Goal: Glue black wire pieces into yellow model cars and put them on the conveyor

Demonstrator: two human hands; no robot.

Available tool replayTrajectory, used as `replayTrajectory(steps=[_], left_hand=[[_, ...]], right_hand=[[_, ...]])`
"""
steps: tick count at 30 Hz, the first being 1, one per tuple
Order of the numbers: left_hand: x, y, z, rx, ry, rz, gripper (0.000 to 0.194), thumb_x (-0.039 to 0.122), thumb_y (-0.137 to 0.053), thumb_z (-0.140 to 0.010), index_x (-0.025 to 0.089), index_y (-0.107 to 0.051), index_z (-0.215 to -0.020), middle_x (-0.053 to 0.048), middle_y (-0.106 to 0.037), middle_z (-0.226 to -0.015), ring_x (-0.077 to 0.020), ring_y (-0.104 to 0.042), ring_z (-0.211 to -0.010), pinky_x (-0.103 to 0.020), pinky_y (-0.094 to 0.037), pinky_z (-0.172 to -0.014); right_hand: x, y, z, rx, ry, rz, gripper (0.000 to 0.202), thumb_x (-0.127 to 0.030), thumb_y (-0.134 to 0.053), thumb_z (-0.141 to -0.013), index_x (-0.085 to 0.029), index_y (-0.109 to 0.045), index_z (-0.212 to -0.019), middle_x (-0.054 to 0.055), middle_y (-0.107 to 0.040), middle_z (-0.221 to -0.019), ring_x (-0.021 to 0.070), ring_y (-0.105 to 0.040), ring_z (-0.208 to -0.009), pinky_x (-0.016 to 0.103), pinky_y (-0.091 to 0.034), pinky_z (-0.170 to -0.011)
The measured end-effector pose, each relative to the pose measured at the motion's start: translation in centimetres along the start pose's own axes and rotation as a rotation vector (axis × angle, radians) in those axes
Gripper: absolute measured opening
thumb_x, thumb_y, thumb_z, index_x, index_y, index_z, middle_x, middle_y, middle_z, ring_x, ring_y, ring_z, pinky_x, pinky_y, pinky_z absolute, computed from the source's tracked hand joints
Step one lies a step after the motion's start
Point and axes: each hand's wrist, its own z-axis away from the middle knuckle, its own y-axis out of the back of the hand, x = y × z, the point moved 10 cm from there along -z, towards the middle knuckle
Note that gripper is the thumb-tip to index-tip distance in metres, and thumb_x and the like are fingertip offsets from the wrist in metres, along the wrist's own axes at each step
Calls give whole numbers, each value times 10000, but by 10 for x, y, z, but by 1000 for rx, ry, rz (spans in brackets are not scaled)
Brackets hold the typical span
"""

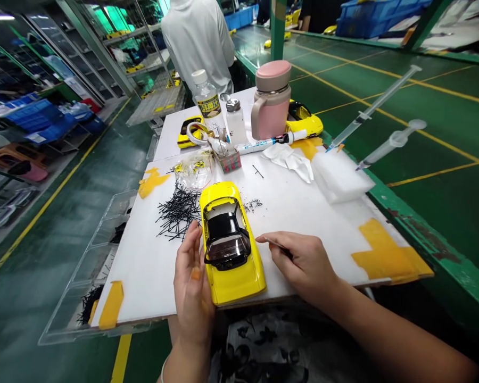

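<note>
A yellow model car body (239, 282) with a black roof and dark windscreen lies along the front edge of the white board, its underside out of sight. My left hand (193, 282) grips the car's left side, with an orange covering on one fingertip. To the right of the car, my right hand (303, 260) pinches a thin dark tool (279, 245) whose kind I cannot make out; its tip points toward the car's side without clearly touching it. Beside the car's left side is a heap of thin black sticks (178, 210). Tiny black bits (253, 205) are scattered at its right.
Two syringes (367, 114) (395, 141) stand in a white foam block (339, 175) at the right. A pink mug (273, 103), a bottle (207, 101) and a marker (259, 144) are at the back. A clear tray (69, 298) sits below the board's left edge. A person (197, 40) stands beyond.
</note>
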Motion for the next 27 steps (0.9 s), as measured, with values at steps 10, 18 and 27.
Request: replayTrajectory(steps=[10, 18, 27], left_hand=[[-7, 5, -8, -76, -6, -78, 606, 264, -817, -844, 315, -570, -1395, -60, -500, -1587, -262, -444, -1503, -361, -413, -1222], [-11, 16, -13, 66, -31, 94, 506, 459, -805, -840, 243, -638, -1265, -109, -589, -1462, -272, -496, -1450, -410, -381, -1226], [-11, 24, -13, 146, -27, 195, 537, 668, -666, -870, 272, -612, -1228, -121, -582, -1447, -286, -436, -1487, -494, -329, -1218]], right_hand=[[14, -17, -45, -189, -292, -198, 282, -390, -694, -842, -159, -802, -962, -49, -506, -589, 117, -461, -590, 260, -323, -577], [27, -55, -68, -337, -467, -348, 317, -371, -807, -607, -175, -558, -606, -89, -398, -494, 76, -335, -502, 254, -236, -533], [-18, -2, -41, -188, -441, -454, 505, -448, -872, -478, -193, -444, -568, -84, -383, -530, 56, -326, -528, 235, -221, -506]])
